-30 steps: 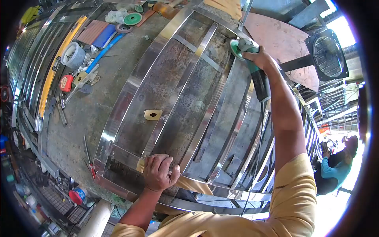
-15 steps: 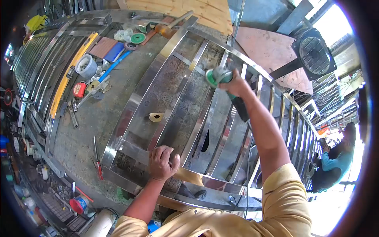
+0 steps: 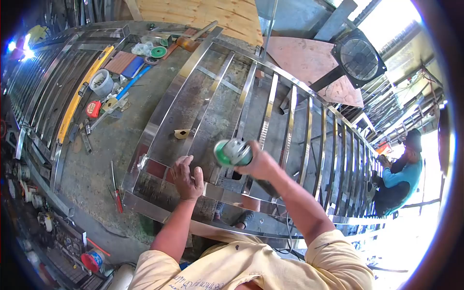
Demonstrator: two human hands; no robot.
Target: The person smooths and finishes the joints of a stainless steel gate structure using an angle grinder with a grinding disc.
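An angle grinder (image 3: 237,152) with a green disc is in my right hand (image 3: 259,163), held over the bars of a shiny metal frame (image 3: 153,124). Its disc end points left, toward my left hand (image 3: 187,180). That hand is open, thumb held apart from the fingers, over the frame's near crosspiece at the left end. Just beyond my left fingers, a small brass-coloured plate with a hole (image 3: 181,134) lies within the frame. The grinder's cord (image 3: 289,227) hangs down near my right forearm.
Left of the frame lie a yellow level (image 3: 79,101), a tub (image 3: 102,82), a red tape measure (image 3: 93,108) and a screwdriver (image 3: 117,195). A mallet (image 3: 191,43) rests at the far end. A fan (image 3: 360,58) stands beyond; another person (image 3: 398,181) crouches at right.
My right hand has brought the grinder nearer to me and leftward. The fingers of my left hand, curled on the frame before, are now extended. A bright flash shows at the far left.
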